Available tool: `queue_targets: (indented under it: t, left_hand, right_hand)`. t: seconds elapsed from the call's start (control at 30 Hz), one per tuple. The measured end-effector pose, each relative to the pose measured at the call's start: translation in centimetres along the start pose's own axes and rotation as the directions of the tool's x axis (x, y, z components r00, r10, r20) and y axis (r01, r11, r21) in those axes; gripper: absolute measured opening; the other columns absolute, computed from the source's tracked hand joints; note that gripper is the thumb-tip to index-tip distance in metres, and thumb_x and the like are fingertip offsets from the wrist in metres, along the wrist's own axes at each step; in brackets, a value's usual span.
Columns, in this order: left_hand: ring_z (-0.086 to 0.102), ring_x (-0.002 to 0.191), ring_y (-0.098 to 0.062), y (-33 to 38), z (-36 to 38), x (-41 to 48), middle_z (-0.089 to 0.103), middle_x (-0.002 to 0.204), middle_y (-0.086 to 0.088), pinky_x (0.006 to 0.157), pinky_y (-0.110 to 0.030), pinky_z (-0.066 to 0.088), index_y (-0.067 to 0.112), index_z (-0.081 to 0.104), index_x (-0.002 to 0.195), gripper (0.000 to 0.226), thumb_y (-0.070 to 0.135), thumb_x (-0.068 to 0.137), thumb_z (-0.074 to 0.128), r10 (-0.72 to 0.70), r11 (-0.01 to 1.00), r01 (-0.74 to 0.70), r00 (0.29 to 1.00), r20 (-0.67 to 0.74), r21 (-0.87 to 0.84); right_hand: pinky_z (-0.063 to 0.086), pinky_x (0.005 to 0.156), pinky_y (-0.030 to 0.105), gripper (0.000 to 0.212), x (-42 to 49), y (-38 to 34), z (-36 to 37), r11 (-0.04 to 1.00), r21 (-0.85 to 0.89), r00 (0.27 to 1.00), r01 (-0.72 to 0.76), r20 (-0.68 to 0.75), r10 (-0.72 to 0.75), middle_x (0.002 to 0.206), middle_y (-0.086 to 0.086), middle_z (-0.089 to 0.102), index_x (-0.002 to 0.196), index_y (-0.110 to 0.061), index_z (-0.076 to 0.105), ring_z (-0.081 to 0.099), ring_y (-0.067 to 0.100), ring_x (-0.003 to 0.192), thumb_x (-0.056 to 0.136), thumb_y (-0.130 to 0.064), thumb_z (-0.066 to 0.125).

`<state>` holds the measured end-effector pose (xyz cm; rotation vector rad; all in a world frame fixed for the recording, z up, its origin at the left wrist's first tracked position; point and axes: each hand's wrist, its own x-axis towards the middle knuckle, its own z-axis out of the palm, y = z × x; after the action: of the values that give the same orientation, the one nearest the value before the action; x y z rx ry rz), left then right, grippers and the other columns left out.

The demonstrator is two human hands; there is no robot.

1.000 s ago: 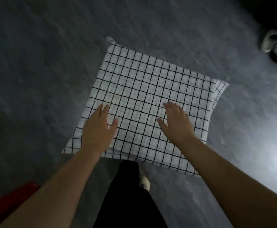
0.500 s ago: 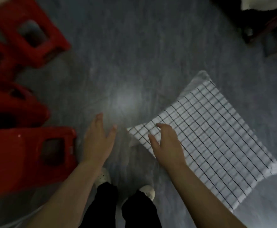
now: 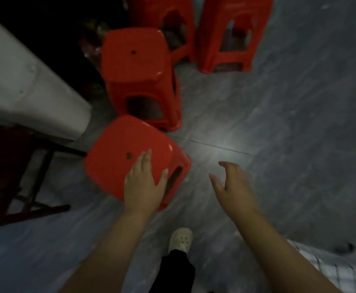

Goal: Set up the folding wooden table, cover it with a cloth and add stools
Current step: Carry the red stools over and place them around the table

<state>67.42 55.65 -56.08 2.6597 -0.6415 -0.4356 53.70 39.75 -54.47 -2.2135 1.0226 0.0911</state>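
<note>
Several red plastic stools stand on the grey floor. The nearest stool [image 3: 120,159] is left of centre, its seat facing up at me. My left hand [image 3: 144,185] lies over its near right corner, fingers spread, thumb by the side opening; whether it touches the seat is unclear. My right hand [image 3: 233,187] hovers open above bare floor to the right of that stool, fingers curled and apart, holding nothing. A second stool [image 3: 139,70] stands just behind the first. The checked cloth [image 3: 329,269] on the table shows only as a corner at the bottom right.
Two more red stools [image 3: 225,34] stand at the top centre. A white slanted surface [image 3: 25,85] fills the left side, with a dark wooden frame [image 3: 31,187] below it. My shoe [image 3: 180,240] and dark trouser leg are at the bottom centre.
My view has swung left, from the cloth-covered table to the stools. Both hands have left the cloth; the left one has come over the nearest stool's seat.
</note>
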Motion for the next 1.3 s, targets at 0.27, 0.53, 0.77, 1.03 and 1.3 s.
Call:
queue_targets:
  t: [0.27, 0.53, 0.77, 1.03, 1.3]
  left_hand:
    - [0.021, 0.14, -0.032, -12.6, 4.0, 0.8, 0.017, 0.155, -0.016, 0.112, -0.051, 0.024, 0.011, 0.022, 0.148, 0.076, 0.049, 0.089, 0.05, -0.407, 0.911, 0.404, 0.913, -0.019, -0.083]
    - [0.01, 0.143, -0.024, -15.9, 7.9, 2.4, -0.008, 0.158, -0.008, 0.111, -0.038, 0.019, 0.012, -0.008, 0.15, 0.096, 0.048, 0.087, 0.057, -0.598, 0.715, 0.588, 0.795, 0.105, -0.378]
    - [0.044, 0.128, -0.024, -15.7, 9.0, 3.9, 0.039, 0.146, -0.007, 0.106, -0.041, 0.036, 0.017, 0.014, 0.15, 0.088, 0.032, 0.082, 0.069, -0.728, 0.394, 0.565, 0.674, 0.129, -0.725]
    - [0.046, 0.123, -0.014, -7.2, 10.5, 5.1, 0.04, 0.145, 0.002, 0.105, -0.04, 0.037, 0.028, 0.015, 0.149, 0.088, 0.035, 0.081, 0.07, -0.494, 0.539, 0.437, 0.857, 0.15, -0.72]
    - [0.05, 0.12, -0.013, 11.7, 16.1, 6.5, 0.045, 0.14, 0.006, 0.104, -0.036, 0.039, 0.028, 0.02, 0.148, 0.09, 0.043, 0.074, 0.07, -0.183, 0.732, 0.3, 0.952, 0.247, -0.612]
  right_hand:
    - [0.037, 0.095, 0.032, 0.046, 9.7, -4.5, 10.9, 0.996, -0.002, 0.978, 0.095, 0.186, -0.093, 0.127, 0.009, 0.05, 0.126, -0.01, 0.049, 0.047, 0.022, 0.117, 0.092, -0.042, 0.051]
    - [0.034, 0.108, 0.042, 0.069, 18.7, -5.8, 17.6, 0.983, -0.017, 0.963, 0.182, 0.205, -0.174, 0.14, 0.013, 0.043, 0.139, -0.008, 0.036, 0.039, 0.028, 0.13, 0.085, -0.044, 0.059]
    - [0.044, 0.1, 0.044, 0.065, 19.5, -4.6, 18.6, 0.988, 0.105, 0.952, 0.113, 0.275, -0.138, 0.132, 0.007, 0.053, 0.136, -0.016, 0.039, 0.052, 0.024, 0.119, 0.081, -0.043, 0.061]
    - [0.045, 0.083, 0.032, 0.043, 20.8, 2.1, 9.8, 0.974, 0.179, 0.979, -0.142, 0.169, 0.111, 0.114, 0.01, 0.064, 0.118, -0.008, 0.056, 0.06, 0.027, 0.105, 0.088, -0.039, 0.054]
    - [0.039, 0.074, 0.028, 0.046, 17.2, 21.8, -4.6, 0.844, 0.327, 0.899, -0.424, 0.044, 0.435, 0.102, 0.009, 0.064, 0.111, -0.005, 0.06, 0.06, 0.025, 0.093, 0.086, -0.043, 0.055]
